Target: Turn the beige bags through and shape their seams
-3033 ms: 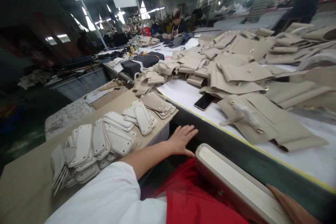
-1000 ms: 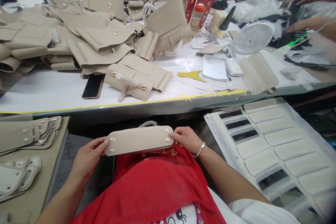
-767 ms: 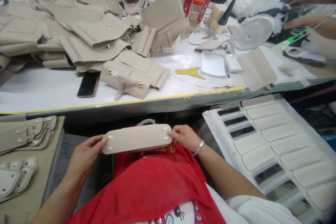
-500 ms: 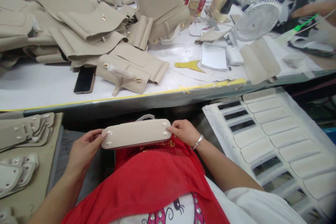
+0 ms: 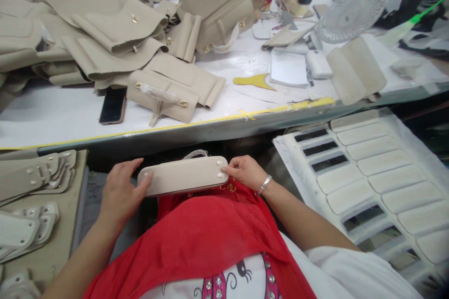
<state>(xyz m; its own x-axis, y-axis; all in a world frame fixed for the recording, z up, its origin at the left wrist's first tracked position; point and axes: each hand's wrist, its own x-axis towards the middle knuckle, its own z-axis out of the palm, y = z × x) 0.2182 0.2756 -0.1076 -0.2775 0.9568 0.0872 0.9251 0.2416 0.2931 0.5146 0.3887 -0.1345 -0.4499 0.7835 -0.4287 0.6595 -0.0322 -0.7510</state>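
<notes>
Through the head camera I am reading no clear text. Gold lettering (image 5: 230,187) is showing on the red apron (image 5: 210,231), near its upper edge, but it is coming through too small and blurred for me to make out.

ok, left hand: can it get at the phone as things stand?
Probably yes. The left hand has its thumb on the beige piece but fingers open, while the right hand pinches the other end. The phone lies near the table edge, its near end uncovered.
</notes>
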